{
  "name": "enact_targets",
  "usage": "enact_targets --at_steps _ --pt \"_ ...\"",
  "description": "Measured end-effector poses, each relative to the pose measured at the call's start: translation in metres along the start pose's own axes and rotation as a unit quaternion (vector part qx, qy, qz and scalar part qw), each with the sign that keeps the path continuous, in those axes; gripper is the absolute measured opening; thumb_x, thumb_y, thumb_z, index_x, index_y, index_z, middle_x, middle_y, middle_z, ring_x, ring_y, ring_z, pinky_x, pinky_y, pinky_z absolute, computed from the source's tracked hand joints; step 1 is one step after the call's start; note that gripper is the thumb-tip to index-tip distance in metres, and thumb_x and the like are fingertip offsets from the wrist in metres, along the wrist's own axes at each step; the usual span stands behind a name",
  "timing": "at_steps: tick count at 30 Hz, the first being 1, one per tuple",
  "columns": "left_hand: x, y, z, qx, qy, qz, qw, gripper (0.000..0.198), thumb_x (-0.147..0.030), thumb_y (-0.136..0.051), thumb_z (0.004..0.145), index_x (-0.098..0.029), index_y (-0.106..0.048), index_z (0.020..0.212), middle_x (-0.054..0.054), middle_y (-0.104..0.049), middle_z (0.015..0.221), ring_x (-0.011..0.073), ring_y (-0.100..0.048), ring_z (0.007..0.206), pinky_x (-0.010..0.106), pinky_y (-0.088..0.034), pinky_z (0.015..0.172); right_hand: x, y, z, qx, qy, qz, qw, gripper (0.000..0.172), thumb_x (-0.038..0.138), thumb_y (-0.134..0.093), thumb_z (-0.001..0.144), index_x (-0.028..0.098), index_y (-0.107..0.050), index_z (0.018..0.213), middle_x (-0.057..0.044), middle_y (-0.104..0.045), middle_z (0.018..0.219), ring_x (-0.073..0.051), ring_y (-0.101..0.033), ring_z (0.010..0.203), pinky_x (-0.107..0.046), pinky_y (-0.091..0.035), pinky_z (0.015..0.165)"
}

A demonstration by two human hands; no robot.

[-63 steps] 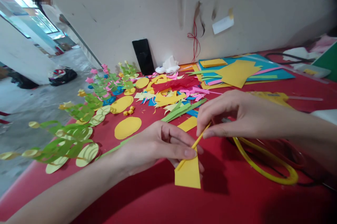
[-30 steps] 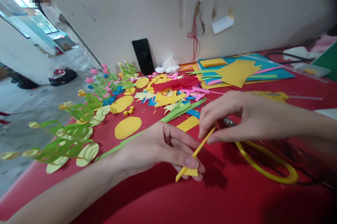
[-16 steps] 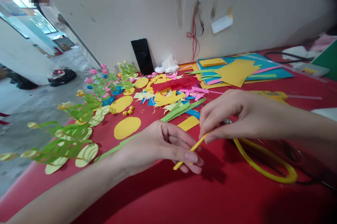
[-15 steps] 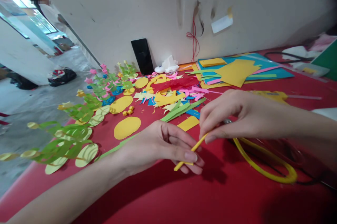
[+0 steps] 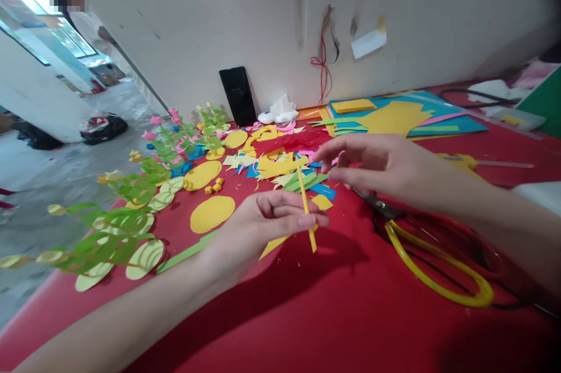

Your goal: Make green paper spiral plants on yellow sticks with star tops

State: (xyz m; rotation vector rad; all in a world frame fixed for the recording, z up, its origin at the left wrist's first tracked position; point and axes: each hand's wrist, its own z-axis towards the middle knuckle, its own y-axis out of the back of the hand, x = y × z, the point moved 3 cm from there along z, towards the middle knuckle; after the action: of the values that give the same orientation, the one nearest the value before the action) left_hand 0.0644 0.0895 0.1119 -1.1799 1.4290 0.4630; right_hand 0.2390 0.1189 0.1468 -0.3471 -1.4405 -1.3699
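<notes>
My left hand (image 5: 267,224) pinches a thin rolled yellow paper stick (image 5: 307,209), which stands nearly upright above the red tabletop (image 5: 342,314). A yellow paper piece (image 5: 272,246) pokes out under that hand. My right hand (image 5: 377,165) hovers just right of the stick's top end with fingers spread and nothing in them. Yellow-handled scissors (image 5: 438,270) lie under my right wrist.
Yellow paper ovals (image 5: 212,212), green strips (image 5: 302,181) and mixed coloured scraps (image 5: 280,154) cover the table's middle. Green paper plants (image 5: 114,232) line the left edge. Coloured sheets (image 5: 394,118) are stacked at the back right. A black phone (image 5: 238,95) leans on the wall.
My right hand let go of the rolled stick and moved up and left, fingers opening. My left hand turned the stick from slanted to nearly upright. The scissors' blades came into view.
</notes>
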Motion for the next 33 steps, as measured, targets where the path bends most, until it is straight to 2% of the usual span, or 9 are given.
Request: enact_targets --at_steps 2,5,8,10,13,19,22,25,33 --pt "-0.002 0.002 0.001 -0.017 -0.035 -0.026 0.999 0.007 -0.01 -0.066 0.073 -0.017 -0.066 0.073 -0.003 -0.072 0.074 0.007 -0.066 0.08 0.012 -0.045 0.079 -0.001 -0.002 0.002 -0.005 -0.019 -0.009 1.0 0.023 0.038 -0.054 0.08 0.019 -0.063 0.09 -0.001 -0.065 0.086 -0.01 -0.058 0.072 -0.019 -0.043 0.058" --pt "-0.003 0.003 0.001 -0.036 -0.064 -0.046 0.996 0.009 -0.01 -0.065 0.075 -0.018 -0.065 0.071 -0.004 -0.072 0.073 0.0058 -0.065 0.082 0.011 -0.044 0.079 0.003 -0.009 0.001 0.035 -0.03 -0.041 0.998 0.023 0.034 -0.05 0.081 0.018 -0.066 0.085 -0.001 -0.065 0.079 -0.011 -0.058 0.069 -0.021 -0.042 0.057" --pt "-0.004 0.004 0.001 -0.05 -0.084 -0.044 0.994 0.008 -0.012 -0.067 0.074 -0.018 -0.063 0.069 -0.003 -0.071 0.076 0.0064 -0.064 0.08 0.013 -0.045 0.078 0.01 -0.019 -0.002 0.088 -0.027 -0.042 0.995 0.022 0.026 -0.046 0.082 0.018 -0.067 0.087 -0.001 -0.067 0.082 -0.013 -0.06 0.075 -0.022 -0.044 0.064" --pt "-0.005 0.005 0.002 -0.06 -0.088 -0.041 0.993 0.008 -0.014 -0.067 0.073 -0.018 -0.063 0.068 -0.003 -0.071 0.075 0.0078 -0.064 0.078 0.016 -0.045 0.079 0.014 -0.024 -0.004 0.101 -0.026 -0.038 0.994 0.023 0.025 -0.046 0.082 0.018 -0.067 0.089 -0.001 -0.068 0.086 -0.014 -0.061 0.08 -0.023 -0.045 0.068" --pt "-0.004 0.007 0.002 -0.074 -0.091 -0.037 0.992 0.008 -0.016 -0.069 0.072 -0.019 -0.063 0.066 -0.003 -0.071 0.074 0.0097 -0.064 0.079 0.02 -0.044 0.083 0.016 -0.028 -0.006 0.093 -0.046 -0.015 0.994 0.024 0.03 -0.049 0.081 0.018 -0.067 0.092 -0.002 -0.068 0.091 -0.016 -0.061 0.084 -0.025 -0.046 0.069" --pt "-0.003 0.006 0.001 -0.07 -0.113 -0.047 0.99 0.01 -0.015 -0.069 0.071 -0.019 -0.063 0.065 -0.004 -0.071 0.073 0.009 -0.063 0.081 0.018 -0.044 0.079 0.01 -0.037 -0.006 0.054 -0.08 0.134 0.986 0.023 0.038 -0.059 0.075 0.019 -0.068 0.084 0.0 -0.068 0.09 -0.016 -0.062 0.084 -0.024 -0.048 0.073" --pt "-0.005 0.004 -0.001 -0.063 -0.123 -0.028 0.99 0.008 -0.013 -0.068 0.072 -0.02 -0.065 0.069 -0.005 -0.069 0.085 0.0103 -0.06 0.091 0.019 -0.044 0.083 0.009 -0.039 -0.008 0.051 -0.076 0.163 0.982 0.018 0.033 -0.06 0.076 0.021 -0.068 0.087 0.002 -0.068 0.089 -0.014 -0.061 0.085 -0.022 -0.047 0.074" --pt "-0.007 0.003 -0.003 -0.08 -0.129 0.003 0.988 0.009 -0.013 -0.068 0.071 -0.021 -0.066 0.067 -0.005 -0.064 0.097 0.0118 -0.054 0.102 0.019 -0.043 0.086 0.012 -0.037 -0.008 0.048 -0.062 0.152 0.985 0.015 0.029 -0.06 0.076 0.021 -0.068 0.085 0.003 -0.068 0.088 -0.012 -0.06 0.084 -0.019 -0.045 0.073" --pt "-0.009 0.006 -0.005 -0.099 -0.184 0.09 0.974 0.01 -0.014 -0.071 0.068 -0.023 -0.068 0.069 -0.005 -0.054 0.083 0.0072 -0.053 0.082 0.016 -0.045 0.076 0.015 -0.032 -0.006 -0.003 -0.08 0.155 0.985 0.011 0.028 -0.064 0.072 0.021 -0.067 0.08 0.004 -0.067 0.077 -0.007 -0.059 0.07 -0.017 -0.044 0.062"
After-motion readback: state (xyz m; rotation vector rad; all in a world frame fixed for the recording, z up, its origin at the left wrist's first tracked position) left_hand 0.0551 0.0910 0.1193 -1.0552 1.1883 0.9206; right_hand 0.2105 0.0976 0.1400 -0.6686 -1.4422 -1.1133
